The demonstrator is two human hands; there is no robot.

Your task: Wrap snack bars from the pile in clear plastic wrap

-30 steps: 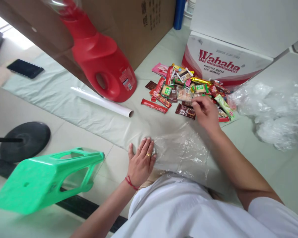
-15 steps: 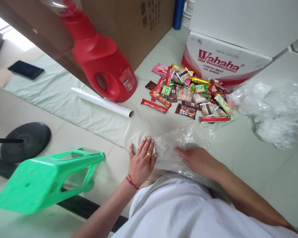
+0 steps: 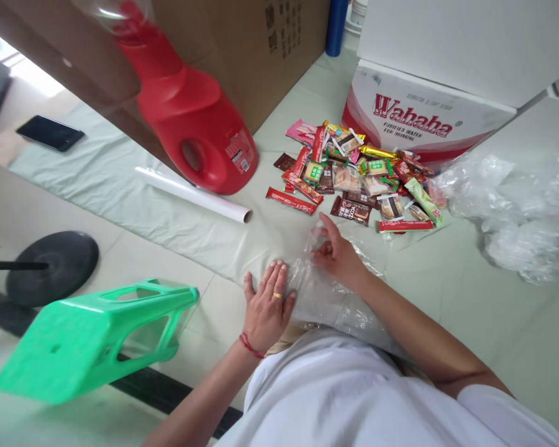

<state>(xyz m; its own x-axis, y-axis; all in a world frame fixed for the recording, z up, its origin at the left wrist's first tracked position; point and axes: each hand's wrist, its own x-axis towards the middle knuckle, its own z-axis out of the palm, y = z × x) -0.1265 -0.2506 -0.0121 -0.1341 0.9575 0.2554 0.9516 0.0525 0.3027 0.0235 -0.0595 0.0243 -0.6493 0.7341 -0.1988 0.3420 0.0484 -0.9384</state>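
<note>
A clear plastic bag [image 3: 349, 304] lies flat on the pale sheet in front of my body. My left hand [image 3: 266, 304] rests palm down at its left edge, fingers stretched out, with a ring and a red cord at the wrist. Over the bag's upper part is my right hand [image 3: 338, 251], its index finger extended and the other fingers partly bent. Its fingertips are at the plastic, and I see no firm grip. Just beyond is a pile of wrapped snacks [image 3: 349, 177], including a brown cocoa packet [image 3: 351, 211] and a red bar [image 3: 405, 226].
Crumpled clear plastic bags [image 3: 517, 217] lie at the right. A Wahaha carton [image 3: 414, 118] stands behind the snacks. To the left are a red jug [image 3: 200, 124], a white roll [image 3: 195, 195], a phone [image 3: 51, 133] and a green stool [image 3: 69, 347] on its side.
My right hand has moved forward and left across the bag, towards the snacks, and its index finger now points away from me. My left hand has stayed in place.
</note>
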